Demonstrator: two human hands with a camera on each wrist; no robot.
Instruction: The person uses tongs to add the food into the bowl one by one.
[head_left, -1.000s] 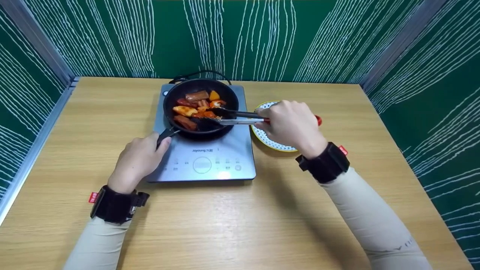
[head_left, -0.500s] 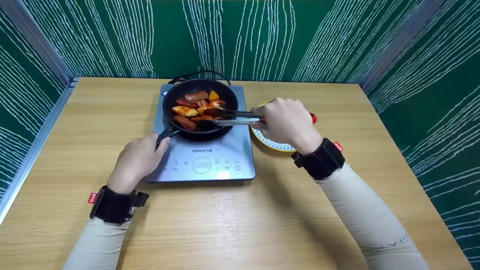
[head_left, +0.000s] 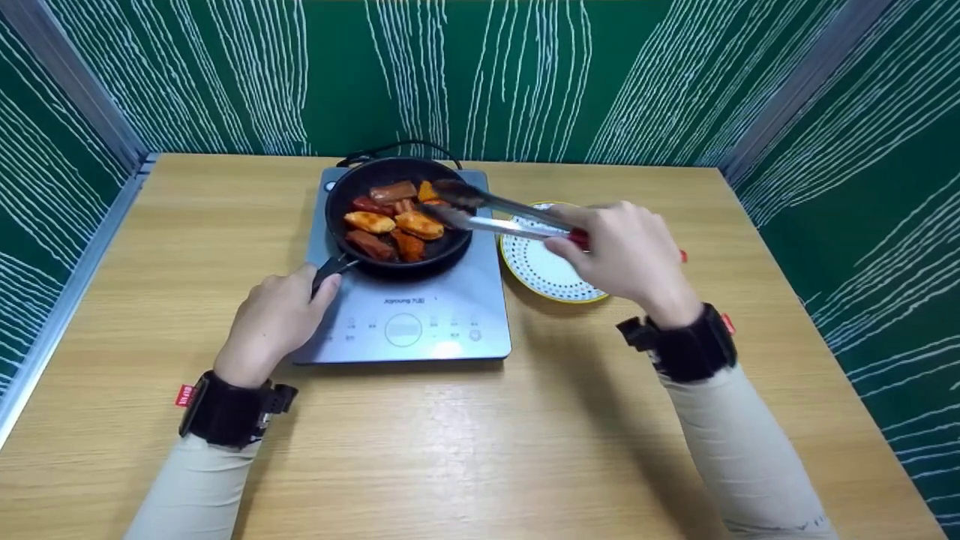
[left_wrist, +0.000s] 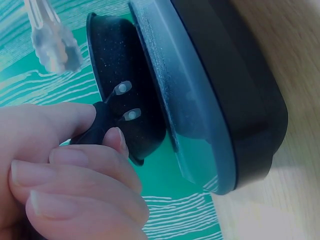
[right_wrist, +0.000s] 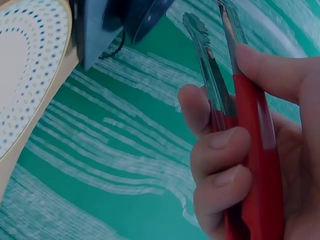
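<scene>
My left hand [head_left: 277, 322] grips the black handle [head_left: 332, 271] of a frying pan [head_left: 360, 176], which sits on a flat induction cooker [head_left: 405, 315]. Inside the pan lie several browned food pieces [head_left: 420, 224], some reddish, some golden. In my right hand [head_left: 626, 251] are metal tongs [head_left: 517, 217] with red grips [right_wrist: 257, 165]; my fingers curl round both arms. The tong tips are parted and hover over the pan's right side. From the right wrist view, nothing shows between the tips. Beneath the tongs is a dotted plate [head_left: 551, 281] with a yellow rim.
A black cord [head_left: 405, 142] runs behind the cooker. Green walls [head_left: 510, 82] with white streaks enclose the wooden table [head_left: 450, 450] at the back and both sides. The plate stands close to the cooker's right edge.
The tongs have lifted from the food and moved right and back, their tips spreading apart. A golden piece now lies uncovered mid-pan. My left hand stays on the handle.
</scene>
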